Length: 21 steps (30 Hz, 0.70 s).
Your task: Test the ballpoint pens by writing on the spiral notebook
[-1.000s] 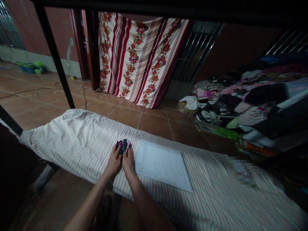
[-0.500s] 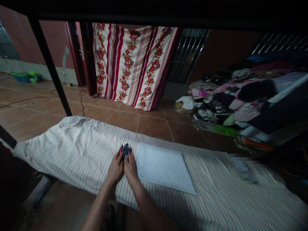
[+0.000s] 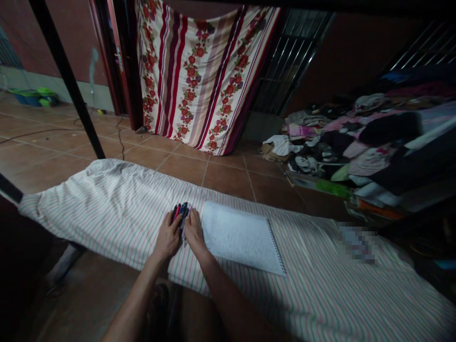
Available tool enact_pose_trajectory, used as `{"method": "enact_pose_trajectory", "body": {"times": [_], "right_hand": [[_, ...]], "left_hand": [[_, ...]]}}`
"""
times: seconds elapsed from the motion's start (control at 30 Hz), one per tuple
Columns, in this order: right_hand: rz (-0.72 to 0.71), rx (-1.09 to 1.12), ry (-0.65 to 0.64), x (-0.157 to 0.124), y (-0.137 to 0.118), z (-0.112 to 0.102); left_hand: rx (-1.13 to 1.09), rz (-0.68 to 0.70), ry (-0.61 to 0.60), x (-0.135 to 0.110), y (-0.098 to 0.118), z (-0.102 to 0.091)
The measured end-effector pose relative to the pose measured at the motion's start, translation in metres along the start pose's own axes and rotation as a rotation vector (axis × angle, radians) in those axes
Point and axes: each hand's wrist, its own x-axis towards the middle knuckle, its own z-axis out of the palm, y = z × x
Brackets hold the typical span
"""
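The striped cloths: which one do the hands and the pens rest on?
The thin-striped sheet spread flat under both hands, beside the notebook. The other, a floral striped curtain, hangs upright across the floor, out of reach.

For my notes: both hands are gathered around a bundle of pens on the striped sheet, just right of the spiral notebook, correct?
Not quite: in the head view the pens, between left hand and right hand, lie left of the spiral notebook.

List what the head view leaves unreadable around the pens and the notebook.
- Pens: the left hand and right hand cover most of the bundle, so the count is unclear.
- Spiral notebook: page marks too faint and small.
- Patch on the striped sheet: pixelated.
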Motion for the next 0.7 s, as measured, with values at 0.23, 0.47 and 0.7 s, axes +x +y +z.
{"method": "enact_pose_trajectory", "body": {"times": [0.23,0.47,0.7], "right_hand": [[-0.006,-0.145,-0.095,0.032,-0.015,-0.005],[-0.043,-0.221,-0.138,0.039,-0.006,-0.004],[-0.078,-0.298,-0.199,0.042,-0.001,-0.011]], "left_hand": [[0.133,0.073,-0.054,-0.018,0.021,0.002],[0.230,0.142,0.070,-0.020,0.031,0.000],[0.272,0.138,0.143,-0.019,0.033,-0.001]]}}
